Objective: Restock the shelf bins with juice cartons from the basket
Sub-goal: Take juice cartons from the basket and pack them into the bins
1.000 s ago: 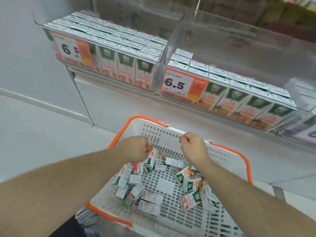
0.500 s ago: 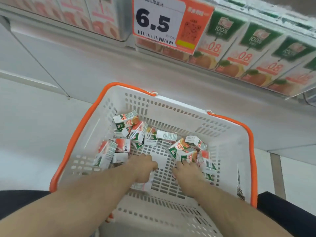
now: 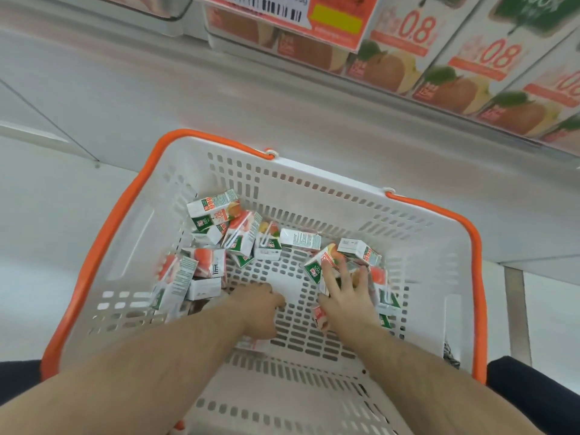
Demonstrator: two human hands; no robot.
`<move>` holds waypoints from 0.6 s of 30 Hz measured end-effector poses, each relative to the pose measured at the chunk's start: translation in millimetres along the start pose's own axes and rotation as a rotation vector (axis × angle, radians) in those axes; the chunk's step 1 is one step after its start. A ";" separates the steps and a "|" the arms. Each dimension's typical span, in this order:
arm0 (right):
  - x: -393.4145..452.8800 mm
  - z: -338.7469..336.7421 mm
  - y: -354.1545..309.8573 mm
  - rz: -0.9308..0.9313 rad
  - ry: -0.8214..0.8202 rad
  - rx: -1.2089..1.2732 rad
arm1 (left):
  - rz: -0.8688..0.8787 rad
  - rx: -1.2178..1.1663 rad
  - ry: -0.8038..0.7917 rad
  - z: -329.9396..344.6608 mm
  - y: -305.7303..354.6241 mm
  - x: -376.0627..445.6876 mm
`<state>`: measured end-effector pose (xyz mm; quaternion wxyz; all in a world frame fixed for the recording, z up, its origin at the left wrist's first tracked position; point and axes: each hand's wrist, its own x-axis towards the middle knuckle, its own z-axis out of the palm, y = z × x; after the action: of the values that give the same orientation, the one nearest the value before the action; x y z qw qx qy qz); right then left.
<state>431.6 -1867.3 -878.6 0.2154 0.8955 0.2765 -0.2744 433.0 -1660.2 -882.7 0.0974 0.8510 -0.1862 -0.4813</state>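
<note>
the juice cartons [image 3: 238, 243] are lying loose and tumbled on the slotted floor of the basket [image 3: 314, 196], one heap crowding its left side and far wall, another heap sitting at the right. the right hand [image 3: 346, 296] is resting on the right heap, its fingers [image 3: 328, 274] spread and lying over a tilted carton [image 3: 320, 265] with a green and orange face; whether they are curling round it cannot be told. a further carton [image 3: 320, 318] is peeking out beside the right wrist. the left hand [image 3: 260, 309] is reaching down near the middle of the basket floor with its fingers bent under and hidden, so its grip cannot be told; a carton [image 3: 251, 345] is lying just below it, partly covered. the basket is white with an orange rim and is sitting between the person's knees, low before the shelf. above, the shelf bins [image 3: 439, 73] are showing a row of cartons standing upright, and a price tag [image 3: 282, 11] with a barcode is hanging at the front.
</note>
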 end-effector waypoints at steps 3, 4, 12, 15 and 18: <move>3.0 -9.7 1.2 -0.011 -0.020 0.033 | -0.004 -0.039 0.098 2.1 6.4 0.7; 4.3 -14.3 0.2 0.002 -0.013 0.094 | -0.002 -0.061 0.124 2.8 8.3 0.0; 1.0 -68.8 7.8 0.356 0.070 0.978 | 0.107 -0.789 0.343 -20.3 28.7 -17.8; -7.5 -94.0 10.0 0.373 0.080 1.271 | 0.255 -0.947 0.396 -41.5 42.0 -30.1; -25.2 -124.5 18.4 0.405 0.149 1.489 | 0.219 -1.196 0.370 -63.5 54.9 -52.6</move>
<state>471.7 -1823.8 -764.6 -0.4166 0.8534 -0.1362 -0.2822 450.5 -1689.5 -789.7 0.6352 0.6944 0.0489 -0.3345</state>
